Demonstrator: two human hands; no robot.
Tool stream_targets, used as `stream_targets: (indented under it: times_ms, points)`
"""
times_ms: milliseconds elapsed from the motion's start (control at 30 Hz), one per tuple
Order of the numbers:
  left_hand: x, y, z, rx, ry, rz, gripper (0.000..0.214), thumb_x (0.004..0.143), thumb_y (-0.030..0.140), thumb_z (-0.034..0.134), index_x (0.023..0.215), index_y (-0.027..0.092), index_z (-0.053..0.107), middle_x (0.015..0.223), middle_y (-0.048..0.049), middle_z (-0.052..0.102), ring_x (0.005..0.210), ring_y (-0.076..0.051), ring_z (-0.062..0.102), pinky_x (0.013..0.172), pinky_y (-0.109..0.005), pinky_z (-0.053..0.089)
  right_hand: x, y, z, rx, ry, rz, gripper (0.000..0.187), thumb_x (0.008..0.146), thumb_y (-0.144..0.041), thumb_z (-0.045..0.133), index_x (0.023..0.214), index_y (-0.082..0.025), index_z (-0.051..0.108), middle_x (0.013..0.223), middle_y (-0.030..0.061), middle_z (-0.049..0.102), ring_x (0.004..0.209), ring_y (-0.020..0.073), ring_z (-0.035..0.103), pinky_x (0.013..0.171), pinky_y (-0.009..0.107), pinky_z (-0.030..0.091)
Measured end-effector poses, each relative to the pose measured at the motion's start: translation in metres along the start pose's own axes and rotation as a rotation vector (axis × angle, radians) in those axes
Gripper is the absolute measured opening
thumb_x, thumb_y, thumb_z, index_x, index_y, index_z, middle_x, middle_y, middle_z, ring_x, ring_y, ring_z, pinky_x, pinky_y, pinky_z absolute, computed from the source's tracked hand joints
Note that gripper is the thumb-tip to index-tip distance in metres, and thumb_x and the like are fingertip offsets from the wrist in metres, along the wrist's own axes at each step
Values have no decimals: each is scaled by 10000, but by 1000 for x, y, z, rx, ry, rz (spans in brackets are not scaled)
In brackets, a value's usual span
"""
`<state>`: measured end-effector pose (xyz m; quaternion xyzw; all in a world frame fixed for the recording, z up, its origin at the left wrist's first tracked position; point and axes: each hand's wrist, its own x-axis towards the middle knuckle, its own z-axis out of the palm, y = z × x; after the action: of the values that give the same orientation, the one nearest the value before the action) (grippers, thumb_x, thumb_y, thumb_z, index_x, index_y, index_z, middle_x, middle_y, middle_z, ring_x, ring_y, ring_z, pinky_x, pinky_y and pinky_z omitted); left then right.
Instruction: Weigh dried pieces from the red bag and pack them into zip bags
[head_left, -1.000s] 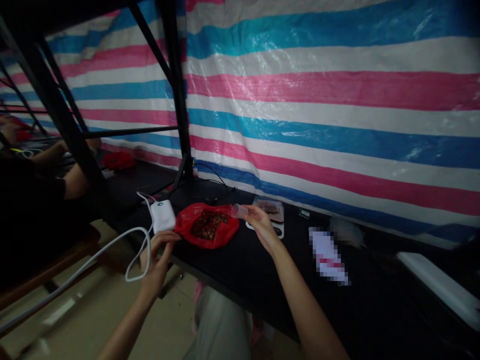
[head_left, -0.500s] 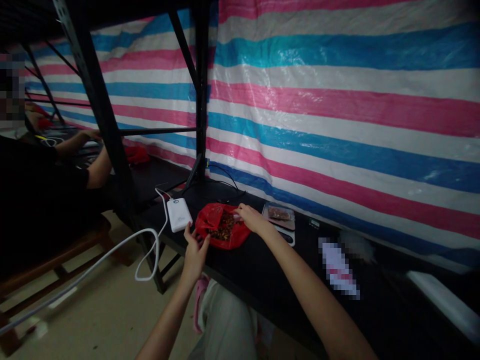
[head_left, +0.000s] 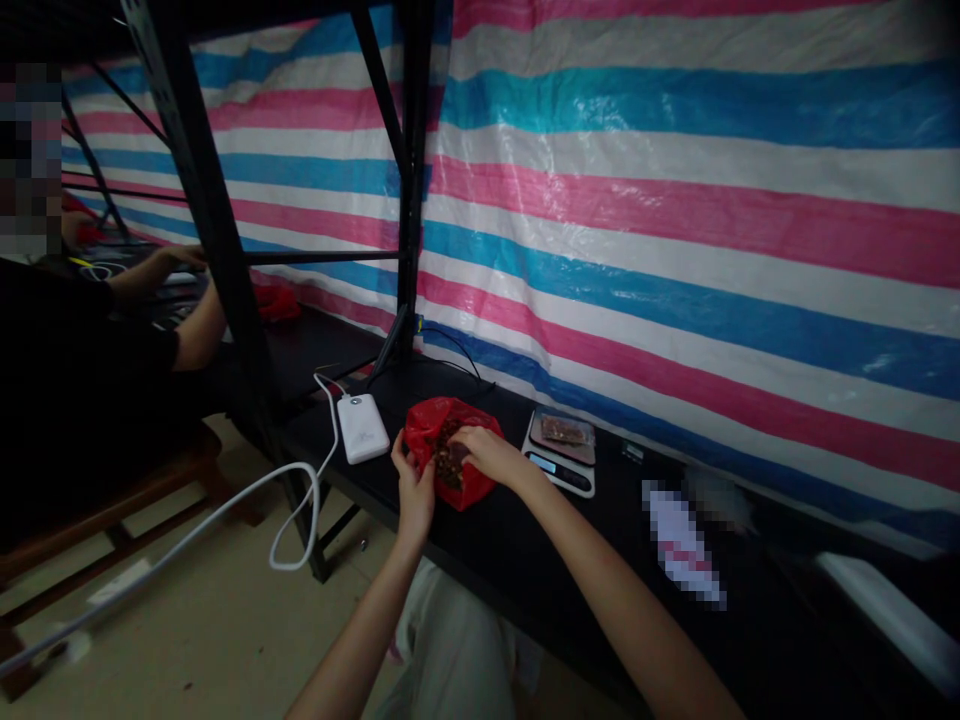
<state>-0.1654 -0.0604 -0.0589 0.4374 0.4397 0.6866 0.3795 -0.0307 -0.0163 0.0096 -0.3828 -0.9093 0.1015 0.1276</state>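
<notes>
A red plastic bag point(head_left: 474, 490) lies open on the black table, with a heap of small brown dried pieces point(head_left: 448, 468) inside. My left hand point(head_left: 415, 492) grips the bag's left edge, thumb in front and fingers behind. Inside the bag's mouth, my right hand point(head_left: 484, 453) has its fingers bent together down among the pieces; what sits between the fingertips is hidden. To the right of the bag is a white kitchen scale point(head_left: 581, 483) with a lit display. A clear packet of brown material point(head_left: 566, 431) rests on its plate.
A white power bank point(head_left: 363, 430) with a white cable point(head_left: 315, 490) lies left of the bag. Black shelf posts point(head_left: 217, 220) rise at the left, beyond which a person in a black top point(head_left: 82, 350) sits. Striped plastic sheeting point(head_left: 675, 220) hangs behind the table point(head_left: 525, 560).
My right hand has moved from the bag's right rim into its contents. The left hand has closed in on the bag's left edge. The bag's mouth has changed shape, and the scale's display now shows.
</notes>
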Motion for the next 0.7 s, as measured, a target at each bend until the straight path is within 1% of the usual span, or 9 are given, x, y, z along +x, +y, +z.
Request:
stream_targets:
  times_ms: [67, 200, 267, 333, 433, 500, 633, 700]
  points:
    - [0, 4, 2, 3, 14, 44, 677, 759, 137, 439, 1328, 230, 85, 1189, -96, 495, 1051, -166, 530, 956, -383, 363, 0, 3, 9, 170, 69, 55, 396, 675, -25, 574, 1039, -178, 578, 995, 62, 600, 933, 163, 561, 843, 307, 428]
    - [2, 6, 6, 11, 15, 77, 674, 775, 164, 433, 1336, 220, 63, 1246, -108, 447, 1128, -174, 470, 987, -385, 327, -3, 11, 28, 561, 211, 148, 368, 662, -84, 592, 1022, -160, 588, 958, 61, 621, 798, 153, 614, 732, 302, 497]
    - [3, 3, 7, 21, 10, 74, 663, 783, 174, 426, 1336, 220, 63, 1268, -115, 425, 1151, -182, 449, 993, -392, 317, -5, 15, 35, 753, 262, 191, 365, 653, -144, 613, 1017, -154, 587, 905, 52, 640, 768, 160, 630, 722, 324, 509]
    - [4, 0, 6, 60, 11, 76, 657, 780, 172, 427, 1333, 222, 76, 1286, -120, 402, 1167, -190, 432, 997, -399, 311, -7, 18, 39, 892, 310, 230, 397, 624, -204, 650, 1013, -157, 588, 866, 42, 655, 772, 173, 638, 746, 356, 505]
    - [6, -3, 6, 142, 10, 91, 644, 773, 163, 429, 1327, 224, 106, 1309, -118, 367, 1189, -197, 405, 1008, -396, 299, -10, 21, 39, 1011, 385, 261, 453, 571, -246, 698, 1005, -175, 594, 933, 49, 659, 821, 190, 637, 802, 385, 482]
    - [6, -2, 6, 184, -6, 129, 659, 770, 159, 426, 1335, 216, 93, 1353, -121, 298, 1234, -201, 341, 1031, -396, 258, -13, 21, 36, 1056, 427, 264, 470, 562, -252, 707, 1014, -183, 596, 997, 58, 648, 862, 196, 629, 833, 392, 466]
    - [-3, 10, 6, 341, -3, 243, 703, 758, 167, 452, 1355, 168, 80, 1430, -127, 61, 1327, -233, 32, 1074, -431, 63, -22, 21, 22, 1096, 463, 221, 466, 602, -277, 688, 1050, -189, 591, 1079, 64, 621, 956, 202, 595, 878, 391, 438]
    - [-13, 21, 8, 416, 26, 294, 694, 766, 178, 458, 1358, 165, 96, 1435, -115, -25, 1324, -240, -57, 1074, -436, 28, -29, 23, 11, 1098, 481, 207, 453, 609, -287, 687, 1044, -196, 598, 1092, 59, 616, 982, 203, 583, 894, 391, 427]
